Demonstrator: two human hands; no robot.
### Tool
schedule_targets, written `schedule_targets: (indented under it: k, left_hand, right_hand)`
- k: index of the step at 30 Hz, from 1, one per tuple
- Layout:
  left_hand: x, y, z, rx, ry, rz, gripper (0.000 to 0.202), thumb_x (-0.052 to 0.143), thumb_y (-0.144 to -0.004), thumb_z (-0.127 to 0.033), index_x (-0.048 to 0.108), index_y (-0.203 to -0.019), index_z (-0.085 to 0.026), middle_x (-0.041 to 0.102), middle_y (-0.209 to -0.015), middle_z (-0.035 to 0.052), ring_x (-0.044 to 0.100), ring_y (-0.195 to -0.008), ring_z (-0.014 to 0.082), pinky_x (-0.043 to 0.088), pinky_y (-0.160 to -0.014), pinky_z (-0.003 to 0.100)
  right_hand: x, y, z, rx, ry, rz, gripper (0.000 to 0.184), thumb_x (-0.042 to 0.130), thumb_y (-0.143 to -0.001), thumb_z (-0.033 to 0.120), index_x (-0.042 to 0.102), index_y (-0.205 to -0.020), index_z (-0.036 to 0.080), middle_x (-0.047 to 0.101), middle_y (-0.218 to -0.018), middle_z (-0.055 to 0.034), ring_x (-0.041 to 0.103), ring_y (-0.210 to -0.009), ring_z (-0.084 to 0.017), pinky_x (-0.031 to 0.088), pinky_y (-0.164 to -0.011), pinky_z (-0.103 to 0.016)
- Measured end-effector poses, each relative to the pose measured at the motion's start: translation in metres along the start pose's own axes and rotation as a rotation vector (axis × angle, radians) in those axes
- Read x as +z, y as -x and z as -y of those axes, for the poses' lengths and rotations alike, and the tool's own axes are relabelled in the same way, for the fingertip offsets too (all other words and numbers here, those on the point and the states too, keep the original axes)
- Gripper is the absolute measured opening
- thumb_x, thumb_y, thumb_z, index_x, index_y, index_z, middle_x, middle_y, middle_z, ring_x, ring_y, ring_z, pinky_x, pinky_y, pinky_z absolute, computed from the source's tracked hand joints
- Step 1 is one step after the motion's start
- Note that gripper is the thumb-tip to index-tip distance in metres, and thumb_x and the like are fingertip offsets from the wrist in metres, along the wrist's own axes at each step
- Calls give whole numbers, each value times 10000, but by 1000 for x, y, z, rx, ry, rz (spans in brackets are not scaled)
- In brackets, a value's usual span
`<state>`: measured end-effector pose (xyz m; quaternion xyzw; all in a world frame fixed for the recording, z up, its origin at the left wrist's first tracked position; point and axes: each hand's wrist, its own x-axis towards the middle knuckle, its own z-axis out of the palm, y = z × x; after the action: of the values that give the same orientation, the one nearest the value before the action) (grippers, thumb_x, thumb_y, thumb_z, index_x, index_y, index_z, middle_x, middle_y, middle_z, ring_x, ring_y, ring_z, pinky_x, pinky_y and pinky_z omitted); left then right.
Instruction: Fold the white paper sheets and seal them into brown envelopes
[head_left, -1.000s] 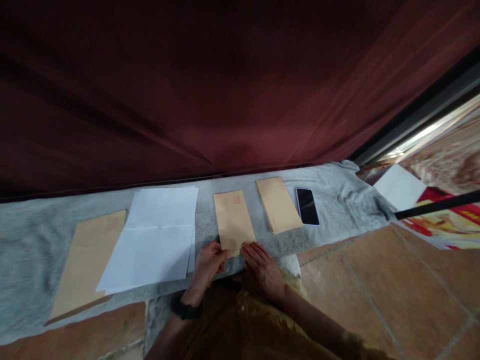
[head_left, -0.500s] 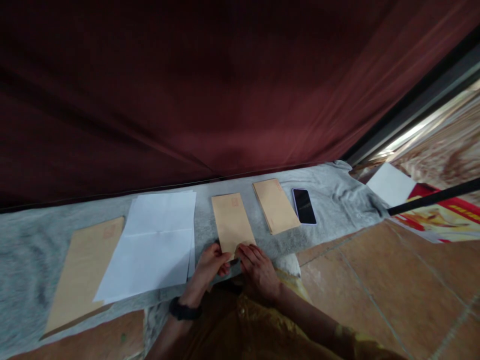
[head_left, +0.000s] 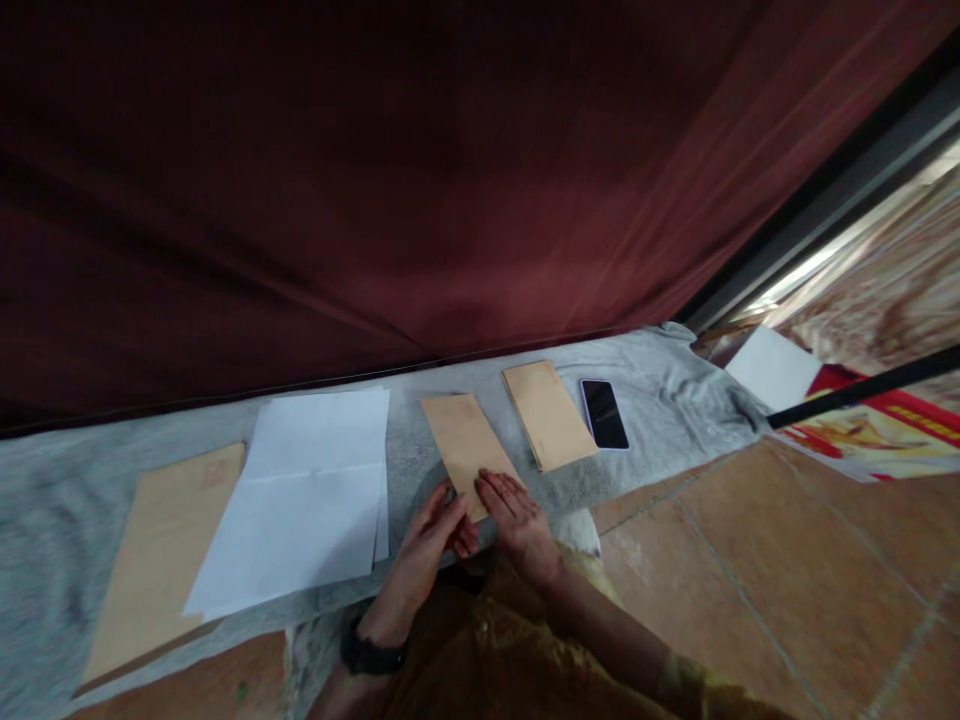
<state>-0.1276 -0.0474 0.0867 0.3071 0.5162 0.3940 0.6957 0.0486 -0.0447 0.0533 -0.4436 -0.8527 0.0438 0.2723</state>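
A narrow brown paper envelope [head_left: 466, 440] is in front of me, its near end between my hands and its left edge casting a shadow on the grey cloth. My left hand [head_left: 429, 540] grips the near left corner, thumb on top and the other fingers partly beneath. My right hand [head_left: 521, 525] is on the near right part, its fingers laid together across the face; its thumb is hidden. To the right sits a stack of similar brown envelopes [head_left: 550, 415]. White paper sheets [head_left: 300, 500] with a crease lie left of my hands, partly over a larger brown envelope [head_left: 169, 550].
A dark-screened phone [head_left: 605, 415] lies right of the envelope stack. Grey cloth [head_left: 667, 400] covers the narrow bench, backed by a dark red curtain [head_left: 450, 200]. Beyond the right end are a white box-like object [head_left: 772, 368], a red and yellow printed sheet [head_left: 877, 425] and floor tiles [head_left: 750, 560].
The envelope between my hands has turned slightly and its face looks darker, with its left edge lifted. My right fingers have moved up onto its face, and my left hand has shifted slightly right.
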Motion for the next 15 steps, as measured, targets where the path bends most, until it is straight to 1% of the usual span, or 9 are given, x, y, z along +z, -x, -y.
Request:
schedule_targets:
  k: [2,4,6,8,9,11,13,15]
  left_hand:
    - [2,0,0,8,77,-9,635,672,-804,-642,609,-1202,-152,718,-774,45,661,-618,161,490,-548,263]
    - [4,-1,1,-19,133,-30,701,720,-762,-650,613,-1250,-158,745,-905,81,706,-756,188,535,-634,283]
    - [7,-2,3,-50,165,-38,686,783,-731,-587,628,-1259,-177,750,-1030,100,721,-889,207,562,-740,306]
    - [12,-3,7,-69,183,-24,630,811,-726,-525,649,-1235,-191,745,-1089,100,715,-970,214,565,-819,321]
    - [15,-2,8,-70,191,-12,602,811,-730,-512,659,-1215,-190,745,-1085,98,713,-983,217,563,-835,326]
    - [21,-2,10,-63,198,13,545,806,-738,-505,677,-1154,-177,745,-1038,90,711,-964,218,560,-831,325]
    - [28,-1,11,-54,194,28,483,809,-738,-486,687,-1079,-166,735,-1007,78,707,-926,206,554,-809,311]
    - [33,-1,11,-53,196,37,446,820,-728,-443,683,-1053,-169,724,-1031,69,699,-925,198,550,-812,307]
  right_hand:
    - [-10,-4,-2,63,-86,-84,575,345,-962,80,442,-1520,180,587,-1448,-105,522,-1370,-195,435,-1172,-425]
    - [-20,-9,-2,191,-262,-170,529,325,-990,129,500,-1483,204,603,-1431,-91,537,-1359,-205,429,-1171,-453]
    - [-26,-15,1,424,-533,-271,422,379,-1025,258,607,-1378,222,658,-1361,-83,595,-1293,-234,469,-1126,-469]
    - [-28,-22,7,696,-875,-395,353,478,-1012,409,691,-1226,227,733,-1218,-73,678,-1150,-247,536,-1034,-449]
    - [-26,-26,11,808,-1047,-451,348,531,-984,468,707,-1157,223,758,-1141,-67,707,-1069,-242,563,-981,-427]
    - [-22,-31,16,953,-1330,-523,360,638,-906,531,704,-1067,215,774,-1023,-52,731,-947,-219,592,-888,-368]
    - [-16,-32,20,1031,-1502,-543,372,710,-842,537,685,-1026,214,771,-961,-41,733,-874,-198,602,-797,-316]
    - [-11,-31,23,1068,-1589,-520,378,725,-820,538,665,-1001,211,764,-913,-39,728,-803,-193,603,-693,-296]
